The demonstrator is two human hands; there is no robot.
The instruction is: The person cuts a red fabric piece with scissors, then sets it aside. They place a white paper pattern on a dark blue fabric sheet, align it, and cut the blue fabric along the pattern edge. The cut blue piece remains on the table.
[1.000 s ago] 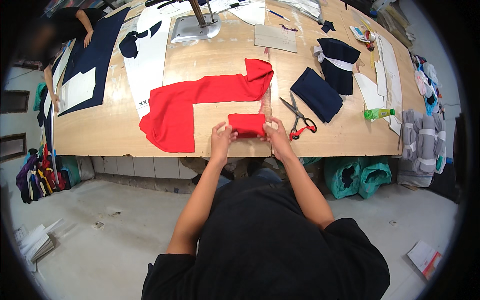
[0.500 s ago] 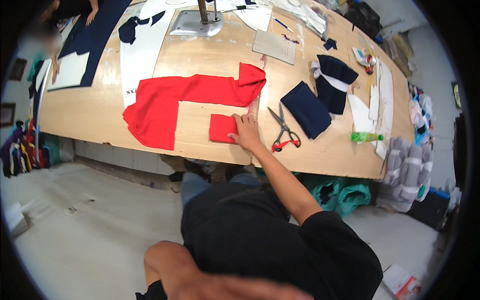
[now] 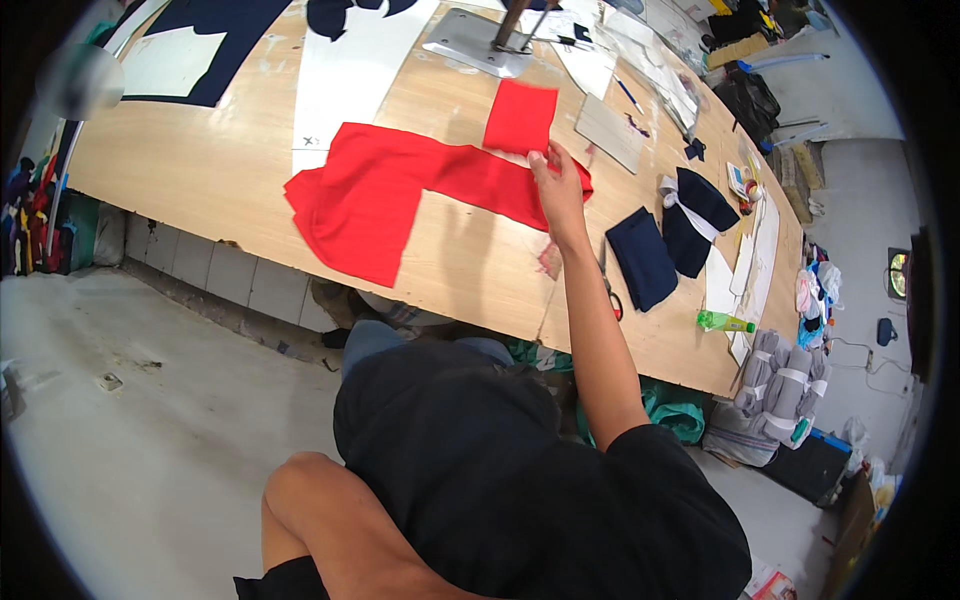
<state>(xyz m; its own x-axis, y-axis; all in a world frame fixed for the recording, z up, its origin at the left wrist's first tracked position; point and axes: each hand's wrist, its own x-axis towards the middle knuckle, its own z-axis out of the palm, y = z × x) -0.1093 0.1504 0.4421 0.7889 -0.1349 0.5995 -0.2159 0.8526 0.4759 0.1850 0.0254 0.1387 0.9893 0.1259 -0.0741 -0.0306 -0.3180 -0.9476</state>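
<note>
My right hand [image 3: 560, 188] is closed on the lower edge of a small red fabric square [image 3: 521, 117], held out over the table. The square hangs flat past the far edge of a larger red fabric piece [image 3: 375, 200], which lies in a bent shape on the tabletop. My right wrist crosses in front of that larger piece's right end. Scissors [image 3: 614, 303] lie beside my forearm, mostly hidden by it. Of my left arm only the elbow and forearm [image 3: 340, 520] show at the lower edge; the left hand is out of the picture.
Right of my arm lie folded navy fabric [image 3: 641, 259] and a navy bundle [image 3: 702, 222] with a white tie. A green bottle [image 3: 725, 321] lies near the table's right corner. At the far side stand a metal plate [image 3: 470, 42] with a post and a grey board [image 3: 608, 133].
My right hand has lifted the small red square off the table's near part and carried it away from me. My left hand, blurred low down before, has left the picture.
</note>
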